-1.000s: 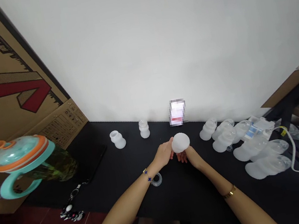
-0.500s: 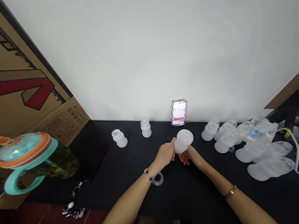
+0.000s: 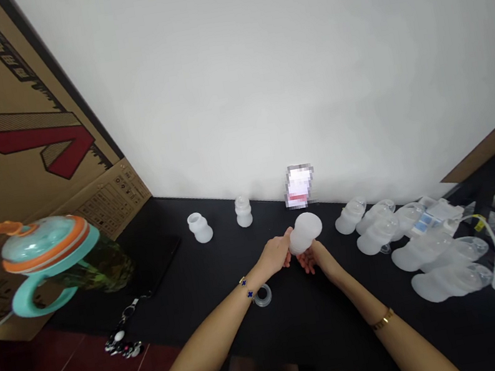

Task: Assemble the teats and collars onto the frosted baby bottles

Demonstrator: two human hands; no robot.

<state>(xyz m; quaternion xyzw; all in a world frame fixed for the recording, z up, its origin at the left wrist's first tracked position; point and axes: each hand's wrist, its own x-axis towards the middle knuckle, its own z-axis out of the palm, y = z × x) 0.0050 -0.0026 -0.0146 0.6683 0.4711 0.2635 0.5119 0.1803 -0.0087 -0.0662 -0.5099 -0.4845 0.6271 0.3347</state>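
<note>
Both my hands hold one frosted white silicone bottle (image 3: 305, 230) above the black table (image 3: 216, 279), its rounded bottom turned up and away from me. My left hand (image 3: 276, 253) grips its neck end from the left. My right hand (image 3: 312, 257) is closed under it from below. A clear ring (image 3: 263, 295) lies on the table just under my left wrist.
Two upright bottles (image 3: 199, 227) (image 3: 243, 211) stand near the wall. Several frosted bottles (image 3: 421, 242) lie in a heap at the right beside a white cable (image 3: 494, 258). A teal and orange cup (image 3: 53, 259), keys (image 3: 122, 339) and a cardboard box (image 3: 6, 137) are at the left.
The bottle in my hands has tipped and turned a little, its rounded end now pointing more up and to the right. The view has shifted slightly.
</note>
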